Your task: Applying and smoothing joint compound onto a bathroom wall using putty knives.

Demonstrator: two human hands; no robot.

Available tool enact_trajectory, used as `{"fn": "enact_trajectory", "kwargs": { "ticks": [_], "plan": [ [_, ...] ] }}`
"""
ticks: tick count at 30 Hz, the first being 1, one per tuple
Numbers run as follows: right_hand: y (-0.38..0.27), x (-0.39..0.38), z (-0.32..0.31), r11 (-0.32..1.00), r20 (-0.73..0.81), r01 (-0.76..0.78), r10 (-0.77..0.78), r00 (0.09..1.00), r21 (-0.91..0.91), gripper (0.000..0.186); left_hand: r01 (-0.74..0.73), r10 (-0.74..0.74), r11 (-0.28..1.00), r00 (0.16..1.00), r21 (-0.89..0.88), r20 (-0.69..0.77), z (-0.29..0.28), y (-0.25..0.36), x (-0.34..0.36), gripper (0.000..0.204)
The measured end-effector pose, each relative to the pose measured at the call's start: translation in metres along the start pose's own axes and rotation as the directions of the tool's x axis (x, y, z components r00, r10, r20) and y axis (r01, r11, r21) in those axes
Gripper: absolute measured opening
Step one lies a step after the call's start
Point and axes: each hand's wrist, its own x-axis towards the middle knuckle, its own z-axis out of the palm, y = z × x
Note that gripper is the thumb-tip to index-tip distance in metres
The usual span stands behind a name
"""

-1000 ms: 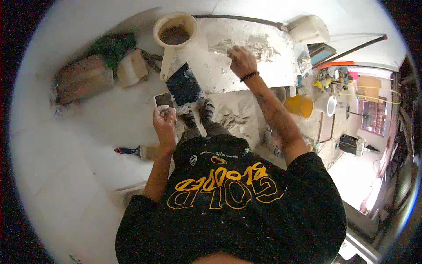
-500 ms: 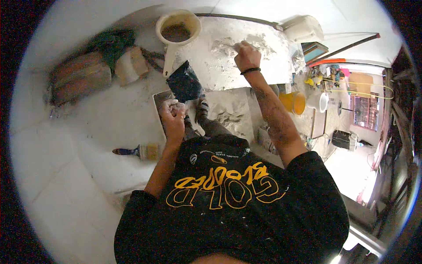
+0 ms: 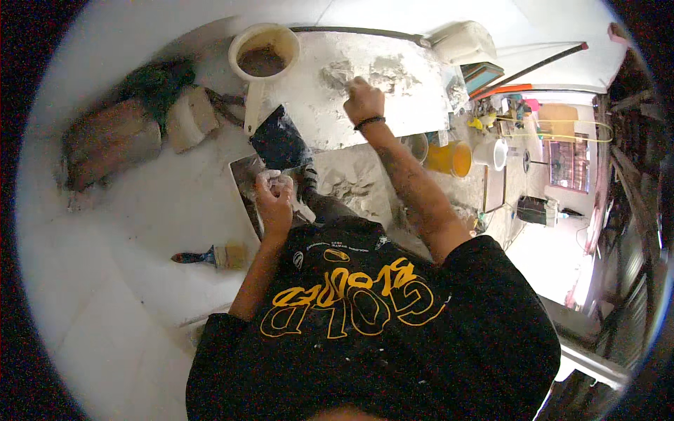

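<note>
Right hand [image 3: 363, 100] fisted, probably round a tool, on plaster patch [image 3: 379, 70]; left hand [image 3: 272, 195] clutches pale lump. Best keep pressure even, strokes short.

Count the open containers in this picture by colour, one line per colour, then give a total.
Cream bucket of brown liquid: 1
Orange bucket: 1
White tub: 1
Total: 3
</note>
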Motion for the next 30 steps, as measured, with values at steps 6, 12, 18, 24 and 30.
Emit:
{"fn": "enact_trajectory", "kwargs": {
  "ticks": [6,12,18,24,30],
  "plan": [
    [0.029,0.026,-0.009,0.993,-0.172,-0.084,0.097,0.98,0.085,0.016,-0.098,0.102,0.991,0.994,-0.086,0.036,0.007,-0.003,0.009,0.024],
    [0.033,0.034,-0.004,1.0,-0.094,0.026,-0.024,0.995,0.018,0.012,-0.129,0.129,0.992,0.992,-0.011,-0.01,-0.003,-0.028,0.016,0.025],
    [0.005,0.019,0.013,0.992,-0.071,-0.013,0.005,0.997,-0.125,0.012,-0.032,0.035,0.998,0.999,-0.062,0.041,-0.009,-0.013,0.014,0.026],
    [0.033,0.049,-0.028,0.993,0.058,-0.023,0.03,0.998,-0.116,0.018,-0.08,0.08,0.997,0.997,0.008,-0.008,-0.009,-0.021,0.008,0.026],
    [-0.001,0.008,-0.006,0.995,0.141,0.061,-0.049,0.989,-0.084,0.018,-0.078,0.078,0.996,0.997,-0.046,-0.011,-0.006,-0.024,0.006,0.027]
  ]
}}
